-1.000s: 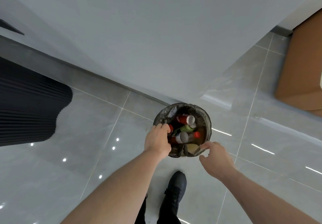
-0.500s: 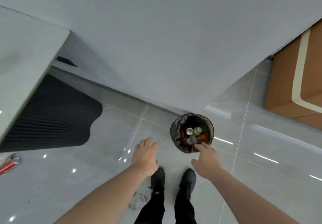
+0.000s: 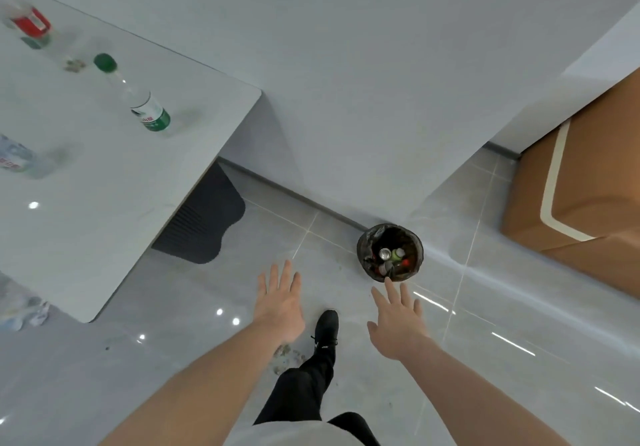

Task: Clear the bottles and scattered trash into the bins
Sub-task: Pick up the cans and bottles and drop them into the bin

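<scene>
Both hands — left hand (image 3: 280,301) and right hand (image 3: 398,321) — spread wide and empty above the floor, bin (image 3: 390,250) nearly brimful of bottles — likely overflow once the green-capped bottle (image 3: 138,97) on the table (image 3: 114,223) goes in.

I see even, bright overhead light; small white glints and streaks glare off the glossy grey floor tiles (image 3: 519,307). Left of them, the white tabletop (image 3: 104,203) and its bottles smear with blur, edges bowing.

One bin (image 3: 390,250) stands on the floor at centre right. Three bottles (image 3: 138,97) show on the desk (image 3: 104,203) at upper left. Two hands (image 3: 280,303) show below, and one black shoe (image 3: 327,325).
</scene>
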